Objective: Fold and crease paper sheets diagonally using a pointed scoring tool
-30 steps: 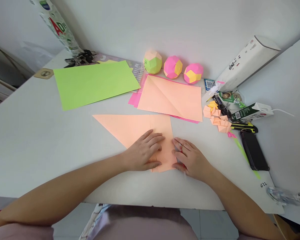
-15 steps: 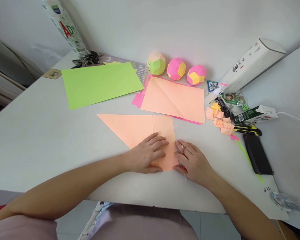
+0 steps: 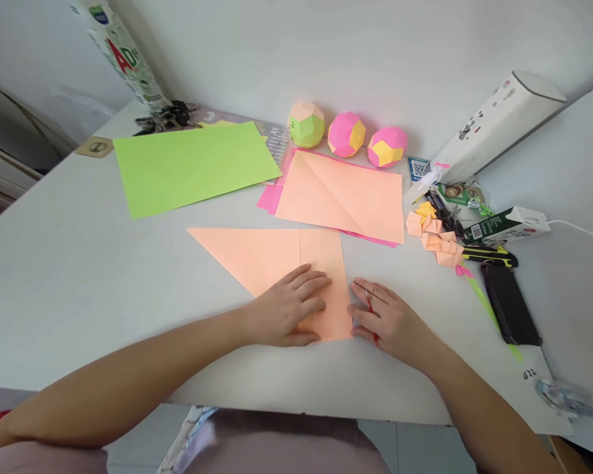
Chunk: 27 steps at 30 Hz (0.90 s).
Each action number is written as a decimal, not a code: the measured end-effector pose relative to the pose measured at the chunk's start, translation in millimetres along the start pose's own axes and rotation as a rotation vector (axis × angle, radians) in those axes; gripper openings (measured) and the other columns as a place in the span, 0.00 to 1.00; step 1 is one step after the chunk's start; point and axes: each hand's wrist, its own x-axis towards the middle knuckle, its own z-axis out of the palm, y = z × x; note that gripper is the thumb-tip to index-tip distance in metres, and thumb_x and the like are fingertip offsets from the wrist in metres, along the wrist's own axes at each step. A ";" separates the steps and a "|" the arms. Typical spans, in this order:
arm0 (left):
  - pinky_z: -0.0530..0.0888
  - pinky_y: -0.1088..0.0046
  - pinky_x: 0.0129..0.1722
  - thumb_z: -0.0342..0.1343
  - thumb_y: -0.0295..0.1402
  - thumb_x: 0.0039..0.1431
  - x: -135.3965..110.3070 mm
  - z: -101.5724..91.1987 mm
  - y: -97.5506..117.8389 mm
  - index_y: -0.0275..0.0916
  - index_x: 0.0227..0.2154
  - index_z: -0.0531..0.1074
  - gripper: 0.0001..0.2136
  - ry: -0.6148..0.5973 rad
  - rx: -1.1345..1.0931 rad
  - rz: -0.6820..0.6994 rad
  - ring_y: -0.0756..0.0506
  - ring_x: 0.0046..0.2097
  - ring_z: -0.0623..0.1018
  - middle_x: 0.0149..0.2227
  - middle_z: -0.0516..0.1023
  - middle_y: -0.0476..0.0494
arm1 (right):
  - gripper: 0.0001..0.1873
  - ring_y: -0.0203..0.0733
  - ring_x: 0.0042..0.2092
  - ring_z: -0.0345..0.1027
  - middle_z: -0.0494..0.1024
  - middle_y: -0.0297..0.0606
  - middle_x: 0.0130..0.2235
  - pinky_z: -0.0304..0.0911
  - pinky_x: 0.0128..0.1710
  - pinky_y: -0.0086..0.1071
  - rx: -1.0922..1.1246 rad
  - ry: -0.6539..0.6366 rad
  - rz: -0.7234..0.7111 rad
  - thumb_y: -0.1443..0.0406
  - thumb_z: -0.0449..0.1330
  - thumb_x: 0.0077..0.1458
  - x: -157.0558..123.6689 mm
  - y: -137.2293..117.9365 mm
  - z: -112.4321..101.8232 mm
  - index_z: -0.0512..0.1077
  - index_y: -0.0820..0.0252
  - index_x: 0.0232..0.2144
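Note:
A folded peach sheet of paper (image 3: 326, 253) lies on the white table, with a pointed flap reaching left and a vertical edge or crease inside its right part. My left hand (image 3: 294, 306) rests flat on it, fingers spread. Just beyond the sheet's right edge is my right hand (image 3: 388, 322), its fingertips at or close to that edge. A slender red tool (image 3: 368, 301) with a clear end is tucked among the right hand's fingers. The fingers cover most of it, so its exact kind is unclear.
Behind lie a green sheet (image 3: 192, 171) and another peach sheet (image 3: 346, 197) over pink paper. Three faceted paper balls (image 3: 346, 134) stand by the wall. At right are folded paper pieces (image 3: 439, 240), a cutter (image 3: 491, 255), a milk carton (image 3: 507, 226) and a black phone-like case (image 3: 510, 303).
My right hand has shifted slightly right, away from the paper's edge, with the red tool still in it. My left hand stays pressed on the sheet. The view has shifted a little.

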 end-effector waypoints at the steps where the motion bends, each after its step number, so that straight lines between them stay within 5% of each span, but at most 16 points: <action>1: 0.55 0.47 0.61 0.55 0.47 0.55 -0.1 0.5 0.1 0.37 0.40 0.66 0.18 0.015 -0.002 -0.007 0.34 0.60 0.61 0.58 0.62 0.28 | 0.07 0.53 0.58 0.61 0.76 0.54 0.47 0.67 0.52 0.48 -0.012 0.001 0.004 0.66 0.57 0.59 -0.5 -0.9 -0.4 0.73 0.64 0.35; 27: 0.56 0.46 0.61 0.55 0.45 0.55 0.1 2.3 1.8 0.37 0.37 0.62 0.17 0.049 -0.051 -0.049 0.33 0.61 0.60 0.59 0.60 0.27 | 0.14 0.57 0.59 0.59 0.72 0.59 0.51 0.64 0.54 0.51 -0.038 -0.059 0.051 0.60 0.58 0.58 -4.2 -5.3 1.1 0.73 0.66 0.40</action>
